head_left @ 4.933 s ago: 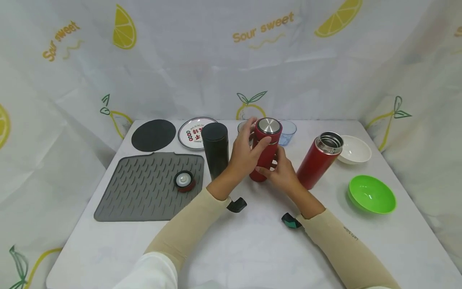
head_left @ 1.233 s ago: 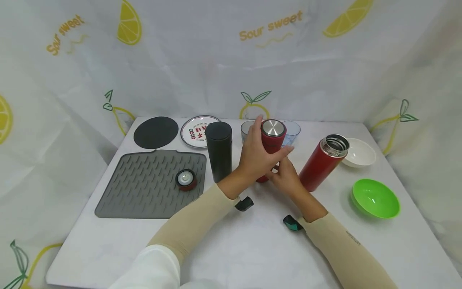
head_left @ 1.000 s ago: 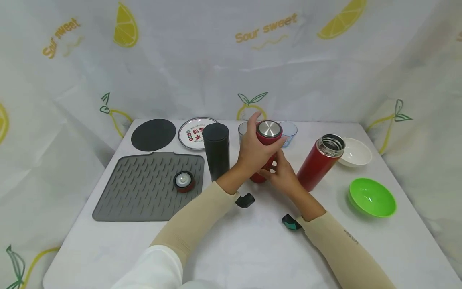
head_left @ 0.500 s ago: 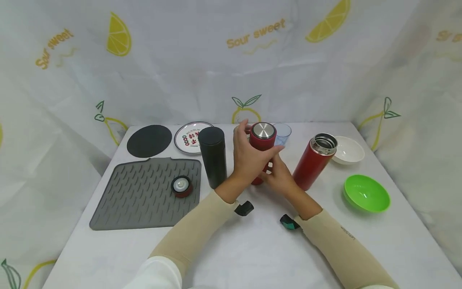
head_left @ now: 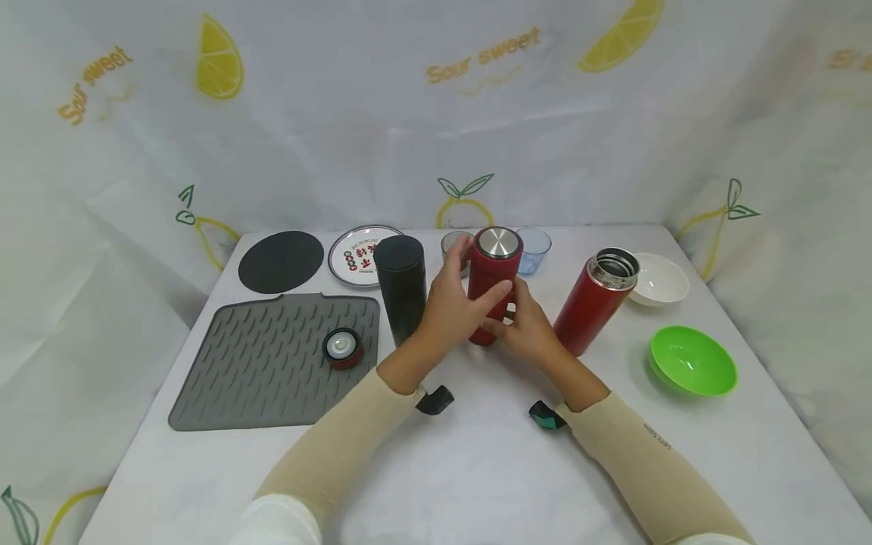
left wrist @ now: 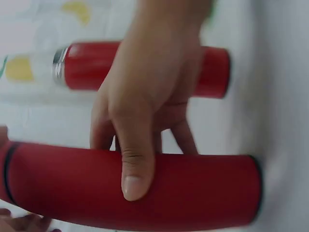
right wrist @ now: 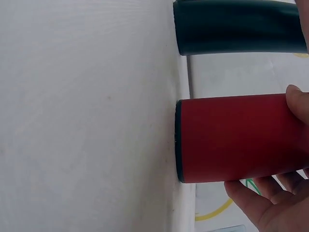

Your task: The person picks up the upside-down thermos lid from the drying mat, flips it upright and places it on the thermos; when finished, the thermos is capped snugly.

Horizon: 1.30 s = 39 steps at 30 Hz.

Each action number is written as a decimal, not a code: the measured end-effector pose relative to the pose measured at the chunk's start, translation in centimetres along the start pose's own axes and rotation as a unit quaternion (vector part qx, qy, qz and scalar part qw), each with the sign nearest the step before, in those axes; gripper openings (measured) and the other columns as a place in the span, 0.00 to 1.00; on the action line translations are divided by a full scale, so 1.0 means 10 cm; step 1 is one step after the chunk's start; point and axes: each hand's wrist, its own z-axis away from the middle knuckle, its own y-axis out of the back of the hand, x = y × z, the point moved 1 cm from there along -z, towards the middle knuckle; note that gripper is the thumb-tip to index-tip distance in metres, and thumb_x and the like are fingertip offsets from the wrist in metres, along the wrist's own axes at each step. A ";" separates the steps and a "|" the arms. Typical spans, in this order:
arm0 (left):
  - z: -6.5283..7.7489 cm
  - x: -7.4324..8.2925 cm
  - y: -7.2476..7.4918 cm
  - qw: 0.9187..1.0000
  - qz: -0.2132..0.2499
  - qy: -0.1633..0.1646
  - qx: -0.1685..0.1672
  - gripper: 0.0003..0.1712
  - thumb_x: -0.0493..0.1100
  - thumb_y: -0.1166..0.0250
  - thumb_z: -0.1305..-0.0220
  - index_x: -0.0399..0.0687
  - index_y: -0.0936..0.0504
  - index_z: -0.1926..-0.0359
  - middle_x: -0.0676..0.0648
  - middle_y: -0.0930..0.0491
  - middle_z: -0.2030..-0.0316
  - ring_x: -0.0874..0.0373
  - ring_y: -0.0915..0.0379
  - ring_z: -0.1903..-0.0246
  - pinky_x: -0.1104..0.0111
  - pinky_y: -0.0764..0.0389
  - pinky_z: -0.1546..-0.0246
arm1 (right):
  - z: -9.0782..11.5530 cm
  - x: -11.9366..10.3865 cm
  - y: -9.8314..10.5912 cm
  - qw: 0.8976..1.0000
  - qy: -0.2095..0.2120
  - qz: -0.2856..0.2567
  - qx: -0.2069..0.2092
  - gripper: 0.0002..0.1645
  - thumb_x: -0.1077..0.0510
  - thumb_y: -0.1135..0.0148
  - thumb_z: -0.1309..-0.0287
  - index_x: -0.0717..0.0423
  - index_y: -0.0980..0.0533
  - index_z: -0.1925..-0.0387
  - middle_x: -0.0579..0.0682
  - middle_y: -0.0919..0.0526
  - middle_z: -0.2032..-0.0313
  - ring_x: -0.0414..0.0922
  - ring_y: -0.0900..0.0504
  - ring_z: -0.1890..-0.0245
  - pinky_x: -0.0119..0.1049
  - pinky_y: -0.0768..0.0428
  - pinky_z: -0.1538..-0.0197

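Note:
A red thermos (head_left: 492, 276) with a brushed-steel top stands upright mid-table, held in both hands. My left hand (head_left: 455, 304) grips its upper part around the lid, thumb across the front and fingers behind. Lower on the body, my right hand (head_left: 533, 327) wraps round it; in the left wrist view the right thumb lies along the red thermos (left wrist: 203, 193). In the right wrist view the base of the red thermos (right wrist: 231, 137) meets the tabletop. To the right stands a second red thermos (head_left: 587, 310), uncapped, its steel mouth showing.
A black thermos (head_left: 400, 291) stands close left. A loose stopper (head_left: 343, 348) lies on the grey ridged mat (head_left: 259, 378). Behind are a round black mat (head_left: 281, 262), a printed plate (head_left: 357, 261) and a blue glass (head_left: 534, 251). White bowl (head_left: 659, 281) and green bowl (head_left: 692, 362) sit right.
My left hand has turned back about the thermos's top, its thumb and wrist moving left from further right half a second ago. The right hand keeps its hold; the thermos stays in place.

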 end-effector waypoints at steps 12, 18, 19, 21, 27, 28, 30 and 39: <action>0.87 -0.59 1.42 0.988 -0.113 -0.108 0.010 0.28 0.40 0.25 0.49 0.39 0.22 0.46 0.44 0.21 0.50 0.49 0.25 0.48 0.57 0.26 0.46 | -0.01 0.04 0.02 0.999 -0.020 -0.030 -0.008 0.53 0.51 0.26 0.47 0.52 0.49 0.29 0.54 0.33 0.36 0.54 0.32 0.38 0.54 0.25 0.43; 0.93 -1.07 1.82 0.934 -0.271 0.203 -0.113 0.56 0.61 0.23 0.54 0.40 0.37 0.30 0.37 0.36 0.35 0.40 0.42 0.35 0.43 0.37 0.39 | 0.00 0.04 0.02 0.999 -0.019 -0.035 -0.013 0.53 0.51 0.26 0.47 0.53 0.49 0.29 0.55 0.32 0.37 0.55 0.32 0.38 0.53 0.25 0.43; 0.92 -1.11 1.84 0.927 -0.274 0.222 -0.129 0.58 0.62 0.23 0.56 0.39 0.38 0.30 0.36 0.37 0.34 0.39 0.42 0.35 0.43 0.37 0.39 | 0.00 0.04 0.02 0.999 -0.017 -0.036 -0.011 0.53 0.52 0.26 0.47 0.53 0.49 0.29 0.55 0.32 0.37 0.55 0.32 0.38 0.53 0.25 0.43; 0.92 -1.16 1.85 0.918 -0.278 0.234 -0.159 0.61 0.65 0.23 0.58 0.37 0.38 0.30 0.34 0.37 0.34 0.38 0.42 0.35 0.42 0.37 0.39 | 0.00 0.04 0.02 0.999 -0.014 -0.037 -0.010 0.53 0.53 0.26 0.47 0.53 0.49 0.29 0.54 0.32 0.37 0.55 0.32 0.38 0.53 0.25 0.43; 0.93 -1.16 1.77 0.917 -0.296 0.181 -0.196 0.51 0.53 0.20 0.57 0.36 0.32 0.36 0.37 0.28 0.43 0.41 0.33 0.43 0.47 0.29 0.45 | 0.03 0.02 0.03 0.999 -0.021 -0.032 -0.016 0.57 0.50 0.26 0.48 0.51 0.51 0.26 0.54 0.35 0.34 0.55 0.35 0.35 0.53 0.28 0.41; 0.94 -1.13 1.74 0.920 -0.297 0.163 -0.196 0.48 0.51 0.20 0.56 0.36 0.31 0.37 0.38 0.27 0.44 0.42 0.32 0.44 0.48 0.28 0.45 | 0.06 0.01 0.03 0.999 -0.022 -0.025 -0.012 0.57 0.49 0.26 0.48 0.50 0.52 0.26 0.53 0.36 0.34 0.55 0.35 0.35 0.53 0.28 0.41; 0.97 -1.04 1.65 0.928 -0.296 0.121 -0.192 0.44 0.47 0.20 0.56 0.38 0.29 0.39 0.41 0.25 0.47 0.44 0.31 0.46 0.50 0.27 0.46 | 0.16 -0.02 0.07 1.000 -0.022 -0.003 0.008 0.58 0.48 0.26 0.48 0.50 0.52 0.25 0.53 0.36 0.34 0.55 0.35 0.36 0.53 0.28 0.41; 0.86 -0.34 1.11 0.932 -0.282 -0.125 -0.193 0.38 0.47 0.21 0.57 0.44 0.25 0.43 0.49 0.27 0.47 0.56 0.32 0.47 0.62 0.25 0.46 | 0.56 -0.31 0.12 0.991 0.092 0.037 0.087 0.36 0.50 0.29 0.44 0.56 0.33 0.38 0.51 0.24 0.47 0.49 0.24 0.47 0.54 0.23 0.46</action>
